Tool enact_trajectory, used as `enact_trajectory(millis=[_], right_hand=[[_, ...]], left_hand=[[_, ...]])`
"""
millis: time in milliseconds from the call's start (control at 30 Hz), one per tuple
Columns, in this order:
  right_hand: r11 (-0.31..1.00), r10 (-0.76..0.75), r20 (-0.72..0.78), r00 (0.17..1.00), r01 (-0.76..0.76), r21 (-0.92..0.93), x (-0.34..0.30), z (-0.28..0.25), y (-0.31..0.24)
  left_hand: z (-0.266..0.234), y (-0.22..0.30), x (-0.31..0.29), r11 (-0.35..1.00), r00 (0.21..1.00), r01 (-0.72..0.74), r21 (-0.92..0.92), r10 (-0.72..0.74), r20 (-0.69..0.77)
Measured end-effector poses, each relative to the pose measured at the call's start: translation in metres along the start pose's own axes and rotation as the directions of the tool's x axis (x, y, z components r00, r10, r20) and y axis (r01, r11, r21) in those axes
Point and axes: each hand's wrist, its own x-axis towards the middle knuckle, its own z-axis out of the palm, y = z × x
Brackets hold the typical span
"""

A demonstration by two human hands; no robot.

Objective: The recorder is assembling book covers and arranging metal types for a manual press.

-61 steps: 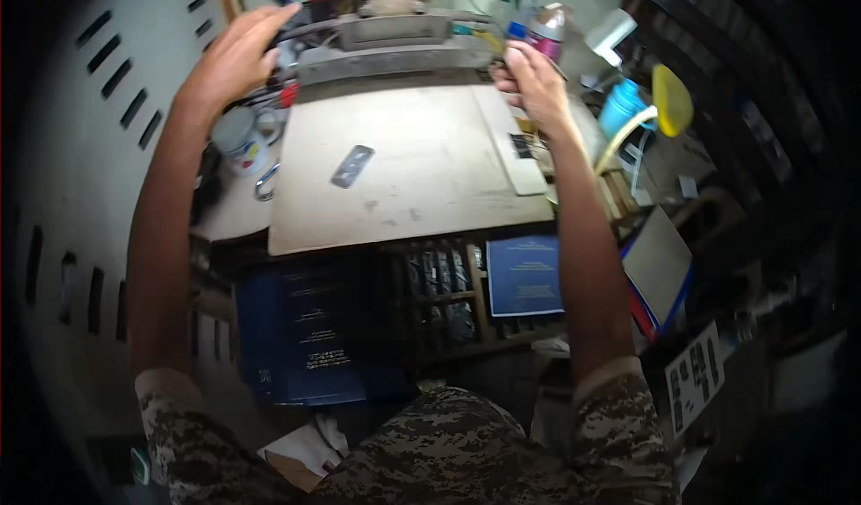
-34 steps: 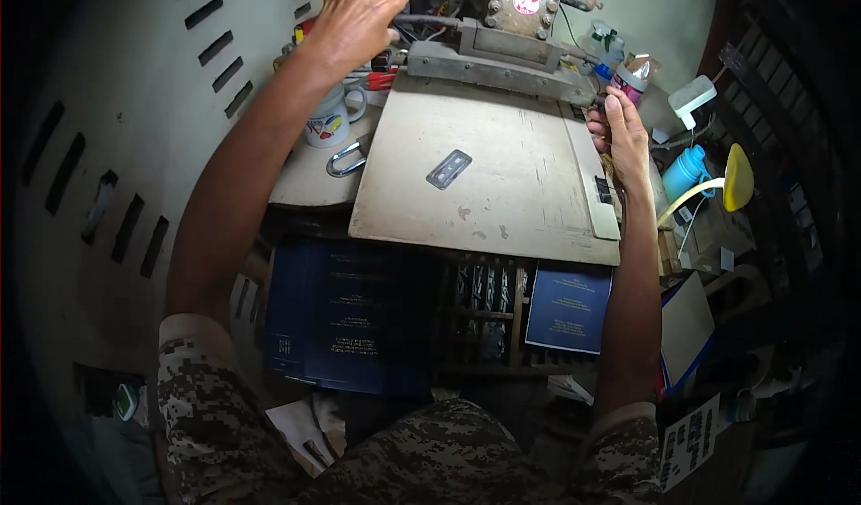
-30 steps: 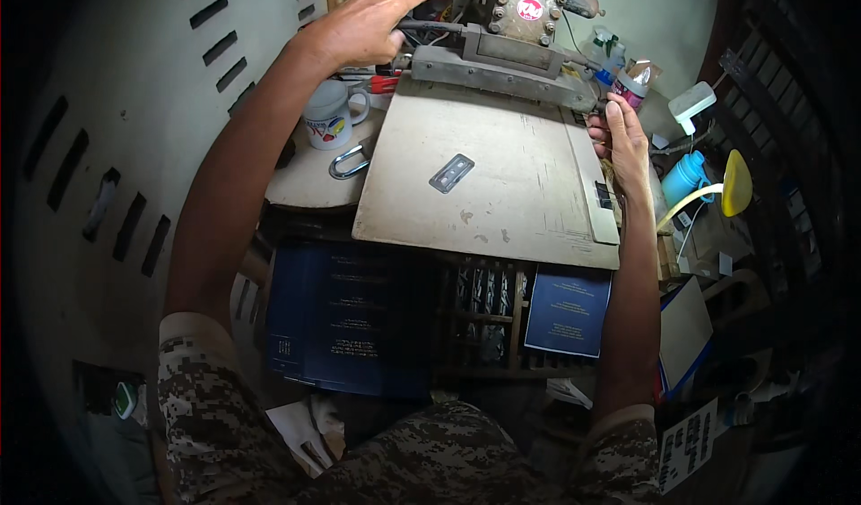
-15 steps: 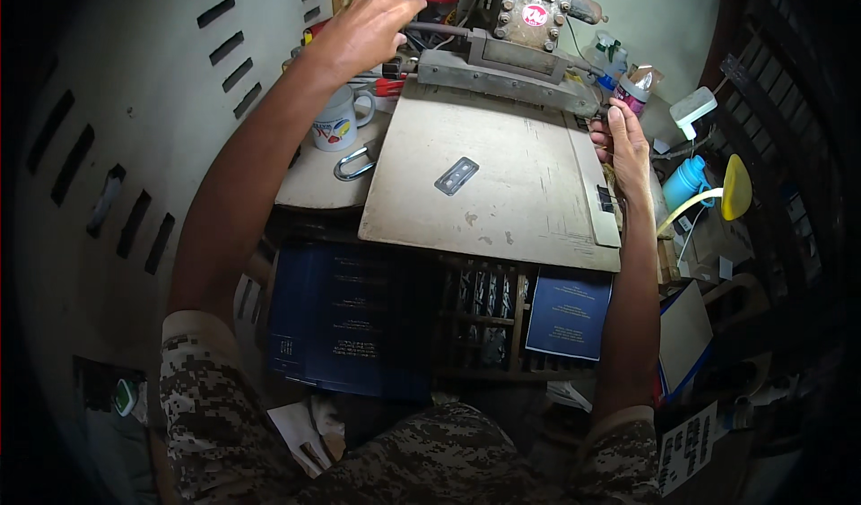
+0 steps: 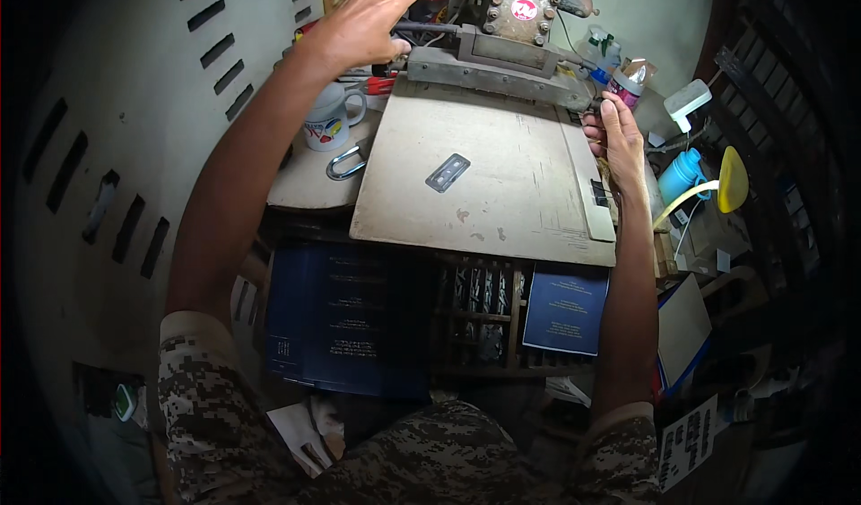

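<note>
A grey metal type holder (image 5: 498, 79) spans the far edge of a flat cream board (image 5: 421, 213), below a bolted metal press head (image 5: 520, 12). At its left end my left hand (image 5: 363, 25) is raised, fingers stretched and the thumb apart, close to a grey rod (image 5: 429, 27). Whether the thumb touches the holder's end is unclear. My right hand (image 5: 619, 137) has its thumb and curled fingers closed around a small dark knob (image 5: 595, 105) at the right end. A small grey metal plate with holes (image 5: 447, 173) lies on the board.
Left of the board are a white mug (image 5: 330, 124) and a U-shaped metal shackle (image 5: 344, 164). To the right stand a blue bottle (image 5: 683, 175) and a yellow lamp (image 5: 734, 180). Dark blue printed sheets (image 5: 345, 326) and a compartment tray (image 5: 489, 294) sit below the board.
The whole view has shifted slightly, with things appearing a little further left and up. My left fingers look more stretched and spread; my right hand stays at the knob.
</note>
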Motion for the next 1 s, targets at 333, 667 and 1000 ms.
enact_trajectory(millis=[333, 667, 1000], right_hand=[[1.000, -0.010, 0.022, 1.000, 0.010, -0.004, 0.002, 0.002, 0.000], [0.999, -0.026, 0.019, 0.999, 0.026, -0.030, 0.000, 0.003, 0.000], [0.990, -0.111, 0.081, 0.990, 0.118, -0.081, 0.007, 0.004, 0.008]], left_hand=[[0.008, -0.012, -0.003, 0.992, 0.986, -0.087, -0.095, 0.072, -0.150], [0.014, -0.015, -0.005, 0.983, 0.967, -0.164, -0.077, 0.145, -0.210], [0.075, -0.084, 0.034, 0.961, 0.986, -0.163, -0.225, 0.165, -0.011]])
